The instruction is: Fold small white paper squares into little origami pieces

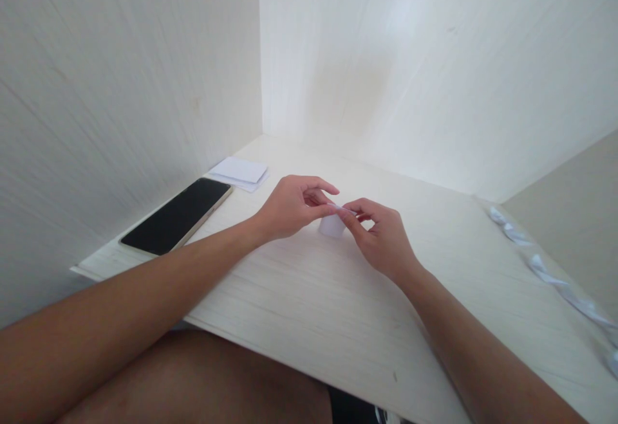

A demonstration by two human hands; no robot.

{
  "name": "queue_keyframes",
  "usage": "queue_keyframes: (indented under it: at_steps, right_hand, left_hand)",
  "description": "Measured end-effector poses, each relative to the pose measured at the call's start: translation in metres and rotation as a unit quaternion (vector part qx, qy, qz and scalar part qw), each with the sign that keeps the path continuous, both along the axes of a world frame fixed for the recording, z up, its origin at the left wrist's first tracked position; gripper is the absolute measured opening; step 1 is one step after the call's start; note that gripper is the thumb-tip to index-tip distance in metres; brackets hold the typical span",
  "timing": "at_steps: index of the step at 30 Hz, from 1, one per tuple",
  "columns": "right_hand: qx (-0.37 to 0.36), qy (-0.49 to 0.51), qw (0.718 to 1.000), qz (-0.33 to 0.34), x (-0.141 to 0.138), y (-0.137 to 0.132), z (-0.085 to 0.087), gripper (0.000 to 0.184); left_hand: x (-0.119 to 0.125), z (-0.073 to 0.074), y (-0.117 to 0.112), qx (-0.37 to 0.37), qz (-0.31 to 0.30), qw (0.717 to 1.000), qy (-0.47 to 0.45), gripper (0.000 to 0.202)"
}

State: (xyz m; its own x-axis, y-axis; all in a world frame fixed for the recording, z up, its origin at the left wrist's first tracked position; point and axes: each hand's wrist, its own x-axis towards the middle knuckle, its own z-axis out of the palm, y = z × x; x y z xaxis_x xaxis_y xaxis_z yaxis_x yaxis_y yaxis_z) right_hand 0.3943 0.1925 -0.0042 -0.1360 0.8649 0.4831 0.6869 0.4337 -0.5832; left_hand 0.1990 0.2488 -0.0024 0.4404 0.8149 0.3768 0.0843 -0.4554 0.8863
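Between my two hands, just above the middle of the white tabletop (309, 295), is a small piece of white paper (331, 226). My left hand (297, 208) pinches its upper edge between thumb and fingers, with the index finger lifted a little away. From the other side my right hand (379, 234) grips the same edge, thumb in front and fingers behind. The two thumb tips almost meet. The lower part of the paper hangs down toward the table; whether it touches the surface I cannot tell.
A black-screened phone (177, 216) lies at the left by the side wall. Behind it rests a small stack of white paper pieces (240, 171). Several twisted or crumpled white paper bits (543, 268) line the table's right edge. White panels rise at the left and back.
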Motion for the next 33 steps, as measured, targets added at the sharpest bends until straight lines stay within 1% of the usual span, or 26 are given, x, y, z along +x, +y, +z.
queue_keyframes:
  at_steps: [8, 12, 18, 24, 27, 29, 33]
  right_hand:
    - [-0.006, 0.008, 1.0, -0.003, 0.001, 0.001, 0.0, 0.018]
    - [-0.002, 0.013, 1.0, -0.004, 0.001, 0.001, 0.003, 0.018]
    - [0.006, 0.021, 1.0, 0.001, 0.0, -0.001, 0.003, 0.017]
    - [0.007, 0.027, 1.0, 0.009, -0.002, -0.005, 0.007, 0.017]
    - [0.005, 0.033, 0.999, 0.0, -0.003, -0.005, 0.01, 0.018]
    - [0.012, 0.036, 0.999, -0.01, -0.004, -0.005, 0.011, 0.018]
    - [0.028, 0.057, 0.997, -0.031, -0.005, -0.005, 0.013, 0.017]
  left_hand:
    - [0.001, -0.005, 0.001, 0.015, -0.004, 1.0, 0.016, 0.028]
    - [0.0, -0.003, 0.002, 0.011, -0.001, 1.0, 0.022, 0.028]
    - [0.0, -0.001, 0.001, -0.022, -0.004, 1.0, 0.004, 0.032]
    - [0.002, 0.0, -0.001, -0.073, -0.02, 0.997, -0.017, 0.043]
    - [0.002, -0.001, -0.002, -0.085, -0.028, 0.996, -0.018, 0.047]
    - [0.002, -0.001, -0.002, -0.08, -0.028, 0.996, -0.007, 0.048]
    - [0.004, -0.003, -0.001, -0.063, -0.035, 0.997, 0.023, 0.041]
